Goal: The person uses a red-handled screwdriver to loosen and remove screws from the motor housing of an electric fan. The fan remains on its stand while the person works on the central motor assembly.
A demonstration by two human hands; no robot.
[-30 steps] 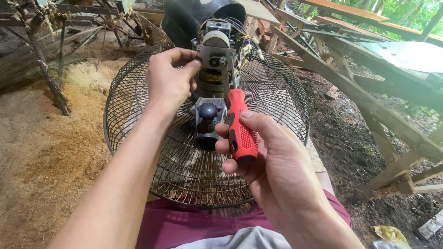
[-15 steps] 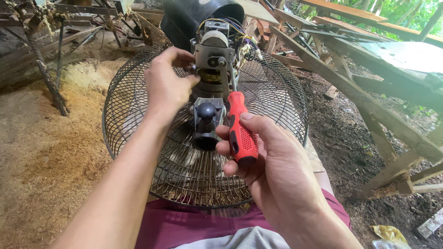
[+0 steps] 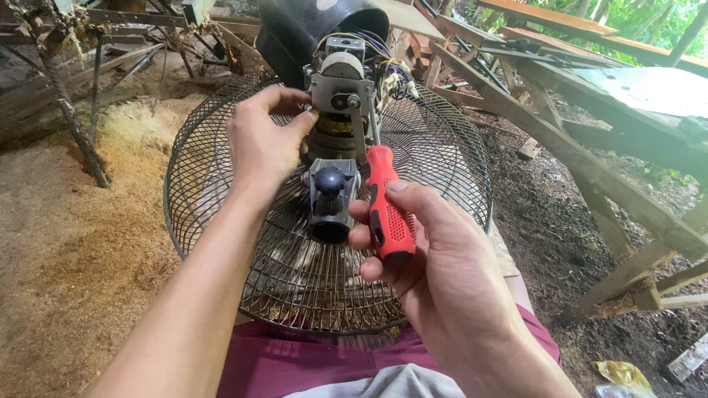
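Right hand (image 3: 435, 273) grip closed around a red screwdriver (image 3: 387, 210), its shaft raised against the exposed fan motor (image 3: 338, 125), while the left hand (image 3: 262, 144) pinches the motor's left side above the wire guard (image 3: 221, 184) resting on the lap.

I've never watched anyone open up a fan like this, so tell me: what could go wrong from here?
1. The red screwdriver in the right hand points at the bare motor; a slip could jab the left hand steadying it.
2. Loose coloured wires sit close beside the shaft and could get nicked.
3. The wire guard rests on the person's lap, so it may shift.
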